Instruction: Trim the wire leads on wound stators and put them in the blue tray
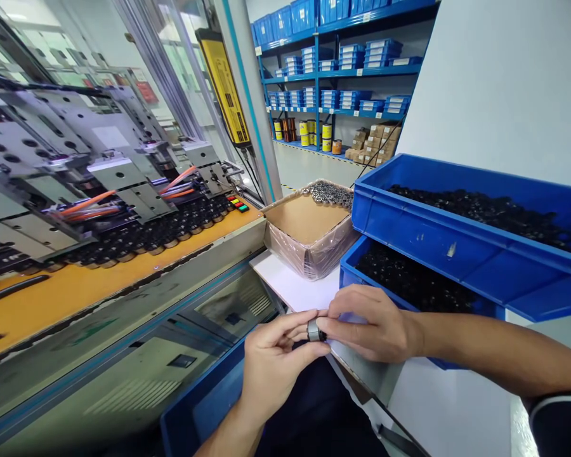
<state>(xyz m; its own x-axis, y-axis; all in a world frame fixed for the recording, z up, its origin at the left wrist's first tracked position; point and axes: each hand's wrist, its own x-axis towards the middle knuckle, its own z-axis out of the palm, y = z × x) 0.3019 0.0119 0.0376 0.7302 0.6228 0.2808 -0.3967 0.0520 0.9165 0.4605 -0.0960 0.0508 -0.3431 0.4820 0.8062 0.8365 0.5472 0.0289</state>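
My left hand (272,362) and my right hand (368,324) meet at the lower middle of the view. Together they pinch a small dark ring-shaped part (313,331) between fingertips and thumbs. Both hands are closed on it. Just behind my right hand a blue bin (349,270) holds many small black parts, and a second blue bin (457,238) stacked above it is also filled with black parts.
A winding machine (99,184) with a row of dark spools on an orange deck (76,289) fills the left. A plastic-wrapped cardboard box (309,244) sits on a white board. Blue shelving (342,70) with bins stands at the back. A yellow light-curtain post (226,89) is near the machine.
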